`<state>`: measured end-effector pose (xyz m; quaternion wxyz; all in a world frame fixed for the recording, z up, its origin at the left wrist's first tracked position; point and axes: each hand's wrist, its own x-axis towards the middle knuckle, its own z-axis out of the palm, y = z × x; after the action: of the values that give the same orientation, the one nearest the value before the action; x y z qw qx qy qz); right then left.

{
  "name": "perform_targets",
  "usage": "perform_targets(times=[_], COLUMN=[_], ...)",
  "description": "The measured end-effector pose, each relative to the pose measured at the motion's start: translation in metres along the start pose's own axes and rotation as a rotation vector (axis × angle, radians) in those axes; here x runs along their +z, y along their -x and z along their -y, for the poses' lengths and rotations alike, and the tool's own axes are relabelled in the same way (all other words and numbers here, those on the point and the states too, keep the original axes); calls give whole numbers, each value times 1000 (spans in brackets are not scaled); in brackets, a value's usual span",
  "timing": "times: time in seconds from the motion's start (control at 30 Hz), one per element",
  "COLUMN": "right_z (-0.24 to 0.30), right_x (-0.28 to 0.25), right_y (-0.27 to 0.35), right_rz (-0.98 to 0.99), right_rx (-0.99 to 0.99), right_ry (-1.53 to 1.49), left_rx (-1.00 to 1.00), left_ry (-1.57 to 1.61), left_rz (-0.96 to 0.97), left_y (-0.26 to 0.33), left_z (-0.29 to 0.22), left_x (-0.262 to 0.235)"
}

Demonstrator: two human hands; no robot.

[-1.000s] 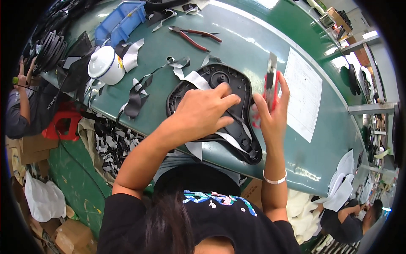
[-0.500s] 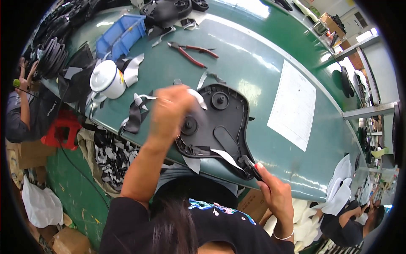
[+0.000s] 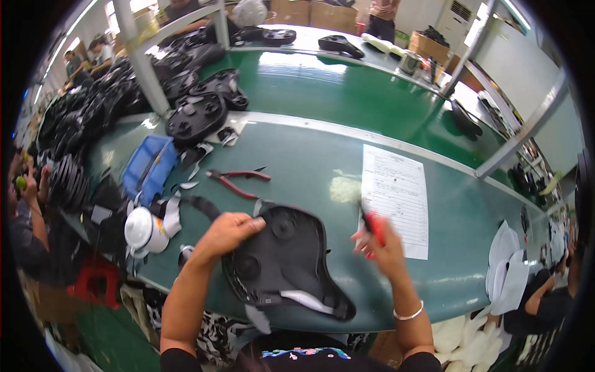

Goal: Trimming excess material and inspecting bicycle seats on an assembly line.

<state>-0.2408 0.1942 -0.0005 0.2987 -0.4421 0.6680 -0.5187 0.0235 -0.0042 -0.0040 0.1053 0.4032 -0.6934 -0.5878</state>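
Observation:
A black moulded saddle-shaped shell [image 3: 291, 248] lies underside up near the table's front edge, its narrow end toward the lower right. Two round bosses stand inside it, and a white strip [image 3: 307, 301] runs along its lower edge. My left hand [image 3: 232, 232] is closed on the shell's upper left rim, beside a dark strip of material [image 3: 203, 206]. My right hand [image 3: 385, 248] is lifted to the right of the shell, by the printed sheet [image 3: 406, 204]. It grips a red-and-black hand tool [image 3: 374, 226], blurred by motion; its exact kind cannot be made out.
Red-handled nippers [image 3: 238, 180] lie open behind the shell. At the left stand a blue bin [image 3: 149, 167] and a white lidded mug [image 3: 144, 230], with scraps around them. Black shells [image 3: 197, 116] pile up at the back left. White pads [image 3: 505, 273] lie at the right edge.
The view has tilted up. My right hand has left the shell's narrow end and moved forward with the tool. My left hand, blurred over the shell before, now holds its rim.

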Motion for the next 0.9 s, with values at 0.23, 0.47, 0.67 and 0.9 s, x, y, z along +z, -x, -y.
perform_targets(times=[0.23,0.47,0.67,0.9], right_z=[-73,-133,-168,-217], right_x=[-113,-206,-252,-333], right_y=[-95,-217,-323,-403], right_rz=[-498,-612,-681,-794], right_rx=[112,-9,-176,-269], right_ry=[-283,-466,-619,-879], left_rx=[171,795,566,530], left_ry=[565,-574,-394,-644], left_rz=[-370,-409,-341,-365], left_y=[-119,-166,-163,-168], left_z=[-55,-43,-53,-62], left_x=[61,144,142,157])
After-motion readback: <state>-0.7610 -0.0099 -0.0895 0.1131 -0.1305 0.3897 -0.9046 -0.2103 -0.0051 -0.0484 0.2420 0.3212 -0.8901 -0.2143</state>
